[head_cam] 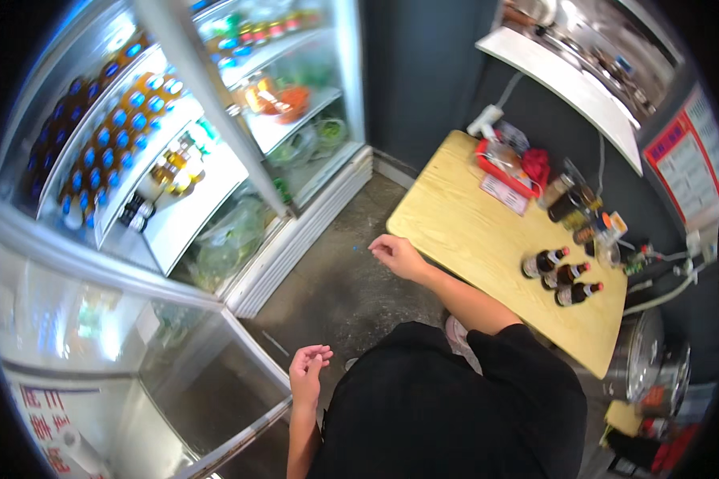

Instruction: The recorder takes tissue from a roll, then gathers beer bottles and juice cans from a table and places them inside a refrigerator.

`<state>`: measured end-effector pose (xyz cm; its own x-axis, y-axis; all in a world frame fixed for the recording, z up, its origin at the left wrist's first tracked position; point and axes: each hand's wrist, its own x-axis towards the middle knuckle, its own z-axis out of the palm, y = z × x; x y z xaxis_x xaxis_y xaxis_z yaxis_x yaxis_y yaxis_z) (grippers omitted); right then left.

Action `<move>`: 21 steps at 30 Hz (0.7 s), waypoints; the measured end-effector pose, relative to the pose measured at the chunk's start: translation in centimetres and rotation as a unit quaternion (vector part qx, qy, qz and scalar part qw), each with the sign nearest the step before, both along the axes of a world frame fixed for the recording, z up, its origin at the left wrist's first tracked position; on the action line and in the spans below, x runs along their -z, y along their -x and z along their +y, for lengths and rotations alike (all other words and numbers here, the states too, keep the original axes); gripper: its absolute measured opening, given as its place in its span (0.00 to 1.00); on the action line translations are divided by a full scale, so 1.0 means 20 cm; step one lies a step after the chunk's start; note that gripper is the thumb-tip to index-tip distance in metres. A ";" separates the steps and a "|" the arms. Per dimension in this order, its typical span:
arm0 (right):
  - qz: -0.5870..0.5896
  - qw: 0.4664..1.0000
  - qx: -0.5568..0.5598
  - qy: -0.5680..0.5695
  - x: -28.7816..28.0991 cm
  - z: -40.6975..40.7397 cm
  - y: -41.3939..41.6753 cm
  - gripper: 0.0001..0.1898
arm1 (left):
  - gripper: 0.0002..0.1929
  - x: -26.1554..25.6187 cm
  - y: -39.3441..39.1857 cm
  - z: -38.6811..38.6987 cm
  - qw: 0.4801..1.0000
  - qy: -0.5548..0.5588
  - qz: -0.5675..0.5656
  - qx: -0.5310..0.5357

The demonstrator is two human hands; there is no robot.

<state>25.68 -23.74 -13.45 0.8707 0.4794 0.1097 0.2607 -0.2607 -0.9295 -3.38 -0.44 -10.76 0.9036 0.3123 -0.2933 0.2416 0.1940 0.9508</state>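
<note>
My left hand hangs beside the edge of an open glass fridge door, its fingers loosely bent and nothing seen in it. Over the dark floor, close to the rounded corner of a wooden-topped table, my right hand is half curled, also with nothing visible in it. Before me stands a lit display refrigerator. Rows of blue-capped bottles fill its left shelves. Lower down are yellow bottles and a few dark bottles. Three brown bottles with red tops stand on the table.
Along the wall side of the table are a red basket, a pink printed card and several condiment jars. A white ledge juts above. Bagged greens sit low in the refrigerator. Metal pots stand at right.
</note>
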 end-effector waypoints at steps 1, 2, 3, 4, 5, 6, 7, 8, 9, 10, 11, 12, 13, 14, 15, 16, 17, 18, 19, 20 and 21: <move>-0.080 0.997 -0.011 0.019 -0.03 -0.10 0.00 0.05 | 0.10 0.00 -0.04 -0.05 1.000 -0.003 0.002 0.019; -0.077 0.997 0.009 0.019 -0.06 -0.21 -0.01 0.05 | 0.10 0.00 -0.08 -0.10 1.000 0.005 0.016 0.026; -0.157 0.987 0.007 0.040 -0.08 -0.33 -0.02 0.05 | 0.10 0.00 -0.11 -0.16 0.999 0.014 0.031 0.033; -0.234 0.970 0.001 0.064 -0.10 -0.45 -0.02 0.05 | 0.10 -0.01 -0.15 -0.24 0.998 0.015 0.029 0.047; -0.226 0.971 0.016 0.069 -0.12 -0.60 -0.01 0.05 | 0.10 -0.02 -0.19 -0.31 0.997 0.016 0.036 0.063; -0.271 0.956 0.056 0.099 -0.16 -0.76 -0.02 0.05 | 0.10 -0.03 -0.24 -0.38 0.996 0.014 0.039 0.081; -0.314 0.936 0.095 0.130 -0.17 -0.93 -0.04 0.05 | 0.10 -0.04 -0.29 -0.46 0.994 0.013 0.040 0.100; -0.319 0.923 0.158 0.144 -0.17 -1.11 -0.05 0.05 | 0.10 -0.06 -0.34 -0.54 0.992 0.008 0.048 0.119; -0.324 0.907 0.216 0.157 -0.17 -1.29 -0.06 0.06 | 0.10 -0.05 -0.39 -0.61 0.990 0.009 0.052 0.130; -0.318 0.892 0.282 0.153 -0.18 -1.44 -0.07 0.07 | 0.10 -0.03 -0.42 -0.67 0.988 0.006 0.045 0.147; -0.310 0.873 0.346 0.147 -0.19 -1.59 -0.07 0.08 | 0.10 -0.02 -0.44 -0.74 0.986 0.003 0.039 0.164; -0.325 0.845 0.393 0.164 -0.20 -1.75 -0.06 0.10 | 0.10 -0.03 -0.47 -0.81 0.984 0.003 0.043 0.171; -0.338 0.814 0.437 0.178 -0.21 -1.87 -0.05 0.11 | 0.10 -0.04 -0.50 -0.89 0.981 0.000 0.046 0.188; -0.333 0.815 0.440 0.179 -0.22 -1.97 -0.03 0.11 | 0.10 -0.04 -0.52 -0.95 0.978 -0.003 0.048 0.205; -0.338 0.792 0.457 0.224 -0.24 -2.05 0.01 0.14 | 0.10 -0.02 -0.53 -1.01 0.977 -0.005 0.053 0.207; -0.342 0.768 0.472 0.267 -0.24 -2.10 0.02 0.16 | 0.10 0.00 -0.54 -1.05 0.974 -0.015 0.040 0.224; -0.337 0.770 0.473 0.265 -0.20 -2.13 0.03 0.16 | 0.10 0.02 -0.54 -1.10 0.970 -0.026 0.028 0.240; -0.329 0.773 0.487 0.238 -0.15 -2.16 0.04 0.20 | 0.10 0.00 -0.55 -1.15 0.968 -0.031 0.043 0.245; -0.321 0.777 0.499 0.210 -0.10 -2.18 0.06 0.23 | 0.10 0.00 -0.57 -1.19 0.967 -0.033 0.047 0.247; -0.275 0.797 0.501 0.195 -0.05 -2.19 0.07 0.29 | 0.10 0.01 -0.58 -1.22 0.964 -0.039 0.051 0.257; -0.272 0.799 0.500 0.194 0.00 -2.19 0.06 0.29 | 0.10 0.01 -0.58 -1.25 0.962 -0.045 0.055 0.264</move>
<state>24.41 -67.51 -13.49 0.7133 -0.3371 0.6145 0.0787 -0.8327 -0.5481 8.26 -25.41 -10.93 0.9079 -0.1531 -0.3902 0.3845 -0.0664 0.9207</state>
